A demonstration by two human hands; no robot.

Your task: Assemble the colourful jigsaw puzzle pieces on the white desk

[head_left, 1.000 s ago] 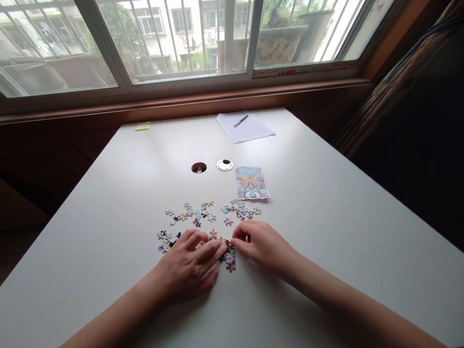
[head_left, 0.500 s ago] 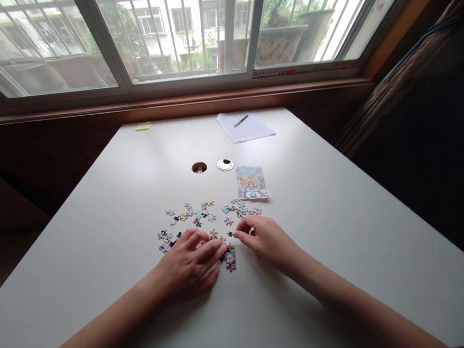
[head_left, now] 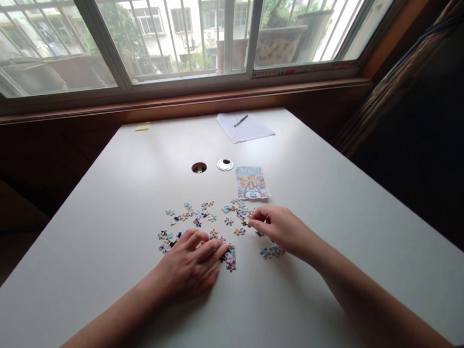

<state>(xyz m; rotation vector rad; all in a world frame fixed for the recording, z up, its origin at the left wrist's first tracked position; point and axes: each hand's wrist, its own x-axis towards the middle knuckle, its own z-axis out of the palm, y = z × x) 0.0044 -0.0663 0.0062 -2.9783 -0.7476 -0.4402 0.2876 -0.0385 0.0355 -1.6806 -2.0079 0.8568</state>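
The table [head_left: 362,212] is white, smooth and flat. At twelve o'clock past it is a big window [head_left: 182,37] with metal bars behind the glass, over a brown sill [head_left: 171,100]. A dark, droopy curtain [head_left: 400,77] hangs at two o'clock. The table has a round hole [head_left: 199,168]. From that hole, a shiny metal ring [head_left: 225,165] sits at three o'clock, papers [head_left: 249,134] with a pen [head_left: 241,121] on top at two, a yellow sticky note [head_left: 143,126] at ten, and a bright picture sheet [head_left: 252,183] near four.

The left hand [head_left: 194,259] lies loosely spread, fingers a bit bent, touching a joined puzzle patch [head_left: 230,259]. Part of the patch hides under the fingers. From the patch, at one o'clock, the right hand [head_left: 273,225] pinches a small brown puzzle piece [head_left: 245,224] between thumb and finger. At three o'clock are blue-green puzzle pieces [head_left: 272,252], partly behind that hand. More loose puzzle pieces [head_left: 183,216], knobby and thin, are scattered from ten to one o'clock of the left hand.
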